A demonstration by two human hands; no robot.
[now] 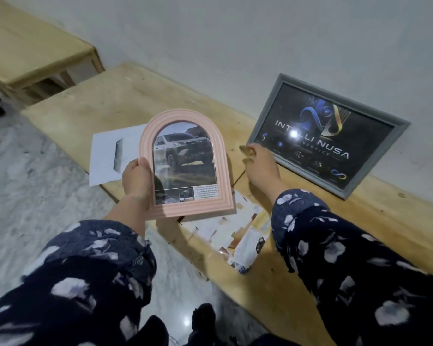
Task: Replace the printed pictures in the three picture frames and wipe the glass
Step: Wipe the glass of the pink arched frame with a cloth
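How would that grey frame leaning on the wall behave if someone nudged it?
The grey frame stands tilted against the wall on its lower edge, so a nudge would probably slide or topple it. Its front reflects a bright light spot, suggesting a fragile, slippery glazing. It looks rigid, not floppy. The right hand reaches near it.

The arched pink frame (pixel 185 168) is looking like matt moulded plastic with ridged edges, and its glass is throwing soft reflections over a glossy printed car picture. The grey rectangular frame (pixel 327 136), standing at the surface's back edge, is showing a dull painted finish, while its glazing is glaring with a bright light spot. The surface (pixel 125 96) is appearing as pale, bare wood with visible grain and knots. White paper sheets (pixel 108 156) are lying matt at its front edge. The floor (pixel 31 171) is gleaming like polished marble.
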